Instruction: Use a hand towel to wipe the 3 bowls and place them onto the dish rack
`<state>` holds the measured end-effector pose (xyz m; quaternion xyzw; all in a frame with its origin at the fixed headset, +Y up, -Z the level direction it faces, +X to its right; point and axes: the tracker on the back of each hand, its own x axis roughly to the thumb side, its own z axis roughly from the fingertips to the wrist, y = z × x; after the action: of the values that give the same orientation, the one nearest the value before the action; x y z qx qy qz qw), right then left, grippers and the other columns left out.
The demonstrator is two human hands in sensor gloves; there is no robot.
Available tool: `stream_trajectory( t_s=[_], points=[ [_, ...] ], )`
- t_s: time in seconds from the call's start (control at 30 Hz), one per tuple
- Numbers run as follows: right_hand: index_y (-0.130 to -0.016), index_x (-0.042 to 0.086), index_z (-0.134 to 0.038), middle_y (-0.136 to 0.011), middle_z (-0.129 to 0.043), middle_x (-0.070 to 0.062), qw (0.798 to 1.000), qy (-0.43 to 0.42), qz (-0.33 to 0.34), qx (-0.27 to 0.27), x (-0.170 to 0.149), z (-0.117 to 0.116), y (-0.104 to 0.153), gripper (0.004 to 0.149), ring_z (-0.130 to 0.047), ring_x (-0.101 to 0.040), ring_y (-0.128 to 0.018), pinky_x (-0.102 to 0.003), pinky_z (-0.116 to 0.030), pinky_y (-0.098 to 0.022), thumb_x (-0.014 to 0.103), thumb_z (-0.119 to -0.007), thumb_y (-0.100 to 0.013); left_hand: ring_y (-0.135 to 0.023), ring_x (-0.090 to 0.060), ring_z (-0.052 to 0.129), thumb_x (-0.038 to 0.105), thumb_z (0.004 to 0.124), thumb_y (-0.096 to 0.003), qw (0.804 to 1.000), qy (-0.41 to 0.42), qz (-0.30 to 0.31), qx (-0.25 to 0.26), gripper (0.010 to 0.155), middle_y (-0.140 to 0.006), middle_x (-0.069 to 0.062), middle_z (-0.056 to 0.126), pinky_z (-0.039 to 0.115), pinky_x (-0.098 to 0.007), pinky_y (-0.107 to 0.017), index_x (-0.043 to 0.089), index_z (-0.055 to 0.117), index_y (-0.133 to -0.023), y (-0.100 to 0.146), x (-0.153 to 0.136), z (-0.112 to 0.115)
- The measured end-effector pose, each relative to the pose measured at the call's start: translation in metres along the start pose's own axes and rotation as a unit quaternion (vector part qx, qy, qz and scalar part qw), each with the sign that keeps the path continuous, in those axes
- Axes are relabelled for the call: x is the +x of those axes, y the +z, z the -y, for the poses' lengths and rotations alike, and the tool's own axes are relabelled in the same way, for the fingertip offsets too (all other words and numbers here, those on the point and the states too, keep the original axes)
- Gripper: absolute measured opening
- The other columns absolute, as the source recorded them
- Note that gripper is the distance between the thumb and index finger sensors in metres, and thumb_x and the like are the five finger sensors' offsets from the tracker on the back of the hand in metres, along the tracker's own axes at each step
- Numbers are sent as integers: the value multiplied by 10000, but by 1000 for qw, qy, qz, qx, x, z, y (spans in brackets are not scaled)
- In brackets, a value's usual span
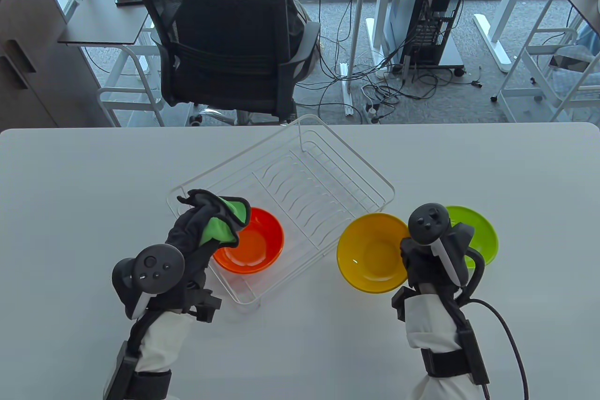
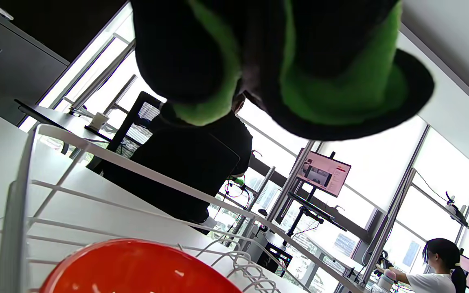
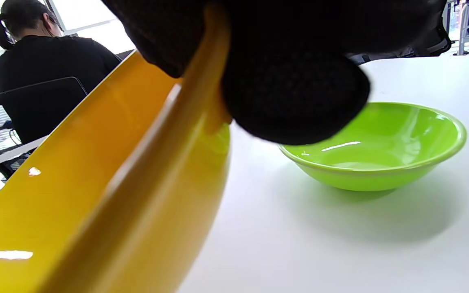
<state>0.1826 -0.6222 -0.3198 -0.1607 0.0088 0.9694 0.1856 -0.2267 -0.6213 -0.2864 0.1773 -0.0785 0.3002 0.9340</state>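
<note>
Table view: yellow bowl (image 1: 372, 252) mouth-up.

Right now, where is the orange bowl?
In the table view the orange bowl sits inside the dish rack, at its near left end, just right of the left hand holding the green towel.

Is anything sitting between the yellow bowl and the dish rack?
Nothing visible. The right hand grips the yellow bowl by its rim, and only bare table lies between it and the dish rack. The orange bowl already fills the rack's near-left corner; the rest looks free.
</note>
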Motion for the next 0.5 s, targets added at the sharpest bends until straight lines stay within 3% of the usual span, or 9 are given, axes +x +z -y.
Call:
stream_trajectory(
  t_s=[0.27,0.5],
  points=[
    [-825,-7,-863,-620,-937,-238,998,-34,44,-18,35,6,11,464,-1030,-172,-161,-299,-874,-121,246,-884,-436,-820,-487,879,316,814,-534,999,11,15,-30,555,-1039,-300,732,891,-390,-512,188,684,-1058,-10,34,3],
    [-824,-16,-860,-618,-936,-243,996,-34,82,-22,66,-1,24,467,-1043,-164,-162,-291,-885,-124,249,-881,-440,-819,-488,880,316,813,-537,998,-8,38,-56,554,-1040,-304,732,891,-390,-513,187,683,-1060,-11,61,20]
  ],
)
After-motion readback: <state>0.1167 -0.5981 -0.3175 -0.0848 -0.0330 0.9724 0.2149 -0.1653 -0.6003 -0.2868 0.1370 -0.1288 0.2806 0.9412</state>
